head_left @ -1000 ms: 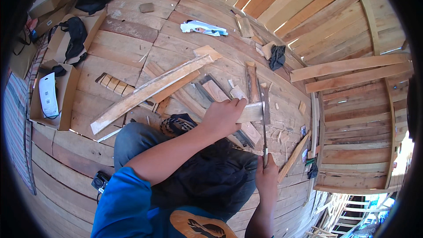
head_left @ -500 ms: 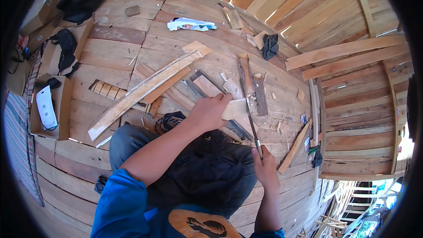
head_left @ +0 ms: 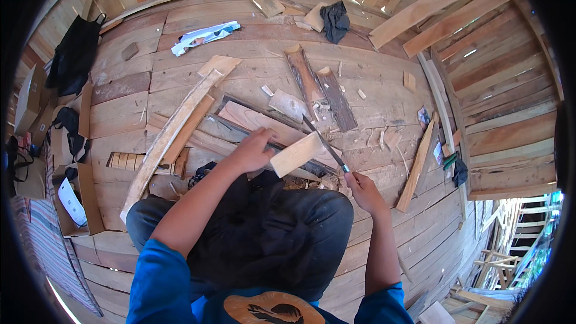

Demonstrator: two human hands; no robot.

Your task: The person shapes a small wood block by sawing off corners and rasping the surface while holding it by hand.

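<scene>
My left hand (head_left: pixel 253 151) is closed at the left end of a short, pale wooden block (head_left: pixel 297 155), held tilted above the planks before my knees. My right hand (head_left: pixel 364 191) grips the handle of a long, dark-bladed knife (head_left: pixel 324 142). Its blade slants up and to the left, crossing at the block's far right end. Whether the edge touches the wood I cannot tell. Under the block lie several boards, among them a reddish plank (head_left: pixel 241 115). Wood shavings (head_left: pixel 294 184) are scattered just beyond my knees.
Two bark-edged pieces (head_left: pixel 337 99) lie ahead. A long pale board (head_left: pixel 170 138) rests at the left over others, beside a wooden sheath-like piece (head_left: pixel 129 161). Open cardboard boxes (head_left: pixel 91 204) stand at the far left. A narrow plank (head_left: pixel 415 165) lies at the right.
My view has shifted, so the floor things sit differently. The block is now turned with its broad face showing, lower and nearer my knees. The knife leans further left.
</scene>
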